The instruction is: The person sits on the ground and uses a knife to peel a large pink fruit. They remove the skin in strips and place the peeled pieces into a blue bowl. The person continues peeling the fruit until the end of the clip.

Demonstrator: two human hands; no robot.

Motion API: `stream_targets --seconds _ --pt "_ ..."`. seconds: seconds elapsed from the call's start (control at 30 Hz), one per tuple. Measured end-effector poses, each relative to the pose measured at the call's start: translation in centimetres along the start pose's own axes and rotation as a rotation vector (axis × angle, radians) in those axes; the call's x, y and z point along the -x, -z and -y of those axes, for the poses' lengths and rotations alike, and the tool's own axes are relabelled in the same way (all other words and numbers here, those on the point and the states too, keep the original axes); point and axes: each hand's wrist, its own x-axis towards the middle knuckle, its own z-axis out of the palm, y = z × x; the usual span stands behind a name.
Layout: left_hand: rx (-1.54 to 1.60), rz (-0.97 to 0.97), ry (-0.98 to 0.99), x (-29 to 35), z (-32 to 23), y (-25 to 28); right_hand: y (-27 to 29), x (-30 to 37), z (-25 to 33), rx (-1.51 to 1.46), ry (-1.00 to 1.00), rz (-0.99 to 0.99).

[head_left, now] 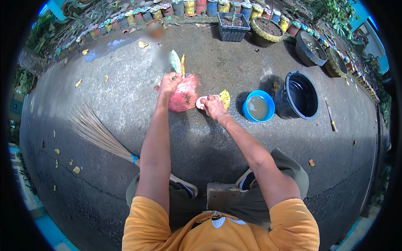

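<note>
Head view: the pink piece (pixel 183 99) is found at eleven o'clock from centre. By the left hand (pixel 169 83), bent fingers are set at its upper edge; whether it is pinched or merely pressed cannot be told. At its four o'clock, a pale pad (pixel 201 103) is grasped by the right hand (pixel 214 108). Probably light and slippery when wet, it is best held by its rim.

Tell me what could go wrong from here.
The right hand works near the blue tub; an outward swing might knock it and spill its cloudy water. The left hand grips the pink object at its upper end, so it could perhaps pivot or slip under pressure. The broom lies beside the person's left foot, a possible trip hazard on standing.
</note>
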Motion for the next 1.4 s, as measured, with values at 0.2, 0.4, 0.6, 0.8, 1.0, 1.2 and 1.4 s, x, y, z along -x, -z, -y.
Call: stream_targets --seconds 0.2,0.4,0.6,0.8,1.0,1.2,1.4 --pt "0.101 0.051 0.004 0.1 -0.2 -0.1 -1.2 -0.1 0.9 0.073 0.042 0.031" --pt "0.169 0.080 -0.037 0.6 0.4 -0.2 3.3 1.7 -10.0 -0.091 -0.502 -0.476" --pt "0.051 0.134 -0.108 0.6 0.2 -0.2 3.1 4.5 -19.5 -0.516 -1.088 -0.717" --pt "-0.233 0.136 -0.082 1.3 0.4 -0.3 -1.3 6.5 -26.2 -2.125 -1.192 -0.665" --pt "-0.072 0.146 -0.090 1.7 1.5 0.1 -0.9 6.5 -25.8 -1.971 -0.991 -0.869" --pt "0.030 0.194 -0.080 0.8 1.8 -1.1 4.7 2.2 -14.4 -1.406 -0.584 -0.995" --pt "0.014 0.209 -0.090 0.6 0.6 -0.6 8.2 -3.3 3.8 -1.464 -0.148 -0.258"
